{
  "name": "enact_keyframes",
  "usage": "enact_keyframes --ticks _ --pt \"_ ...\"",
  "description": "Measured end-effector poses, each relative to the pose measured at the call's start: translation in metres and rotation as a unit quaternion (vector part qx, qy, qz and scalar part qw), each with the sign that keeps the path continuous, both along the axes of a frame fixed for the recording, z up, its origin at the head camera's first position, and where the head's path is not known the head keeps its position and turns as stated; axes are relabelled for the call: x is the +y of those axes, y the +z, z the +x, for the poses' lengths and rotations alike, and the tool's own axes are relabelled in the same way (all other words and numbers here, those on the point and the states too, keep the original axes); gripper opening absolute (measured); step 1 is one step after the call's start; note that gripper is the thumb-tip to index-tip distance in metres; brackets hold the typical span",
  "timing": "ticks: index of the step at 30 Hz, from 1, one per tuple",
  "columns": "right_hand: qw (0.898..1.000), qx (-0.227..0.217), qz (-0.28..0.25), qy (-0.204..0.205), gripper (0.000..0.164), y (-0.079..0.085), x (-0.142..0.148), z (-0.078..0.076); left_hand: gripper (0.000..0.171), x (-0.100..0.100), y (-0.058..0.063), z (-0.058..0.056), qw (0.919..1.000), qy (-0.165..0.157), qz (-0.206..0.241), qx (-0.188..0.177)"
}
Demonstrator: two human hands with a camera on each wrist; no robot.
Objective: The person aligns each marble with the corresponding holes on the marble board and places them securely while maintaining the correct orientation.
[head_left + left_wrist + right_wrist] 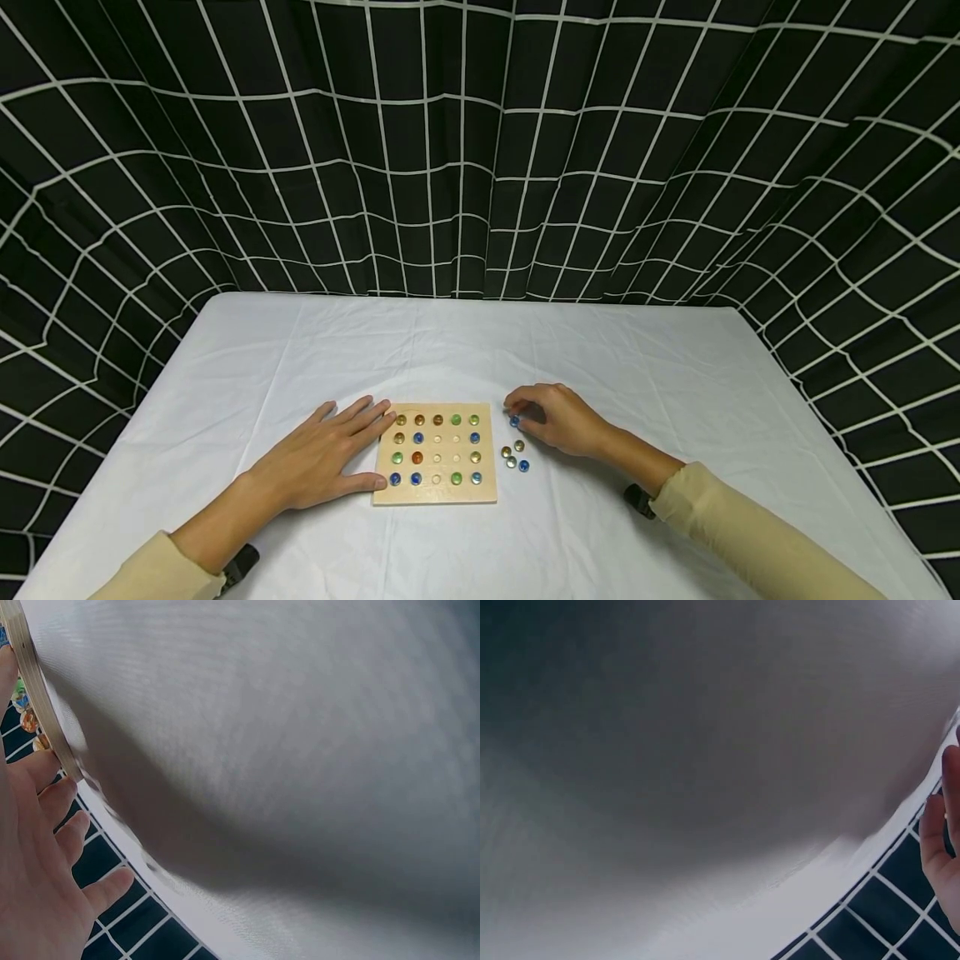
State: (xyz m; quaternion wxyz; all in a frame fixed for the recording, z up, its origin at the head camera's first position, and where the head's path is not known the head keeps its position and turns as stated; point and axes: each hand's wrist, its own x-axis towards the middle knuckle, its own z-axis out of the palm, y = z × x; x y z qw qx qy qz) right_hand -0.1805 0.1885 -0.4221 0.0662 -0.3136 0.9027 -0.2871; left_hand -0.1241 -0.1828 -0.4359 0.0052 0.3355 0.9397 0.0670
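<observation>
A light wooden board [435, 496] with rows of round hollows lies flat on the table, and coloured glass marbles [417, 457] fill many of them. Hollows in its middle columns are bare. My left hand [318, 458] rests along the board's left side, fingers straight and spread, index fingertip at the upper left corner and thumb on the lower left. On the other side, my right hand [558, 419] pinches a blue marble [513, 422] between thumb and index fingertip, just off the board's right edge. Only part of the right hand's fingers [934, 832] shows in the right wrist view.
Several loose marbles [512, 462] lie in a small group right of the board, below the right hand. A white cloth [637, 350] with creases covers the table. Behind and beside it hangs a black curtain [465, 167] with a white grid.
</observation>
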Motion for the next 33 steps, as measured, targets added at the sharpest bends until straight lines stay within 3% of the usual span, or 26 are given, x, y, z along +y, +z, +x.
enact_keyframes --ticks 19,33 --pt "0.996 0.017 -0.06 0.058 0.031 0.006 -0.026 0.017 0.084 0.0 0.0 0.0 1.0 -0.003 -0.003 0.006" --pt "0.995 0.008 -0.029 0.09 0.03 0.012 -0.051 0.025 0.084 -0.001 -0.001 0.0 0.9999 -0.003 -0.002 0.017"
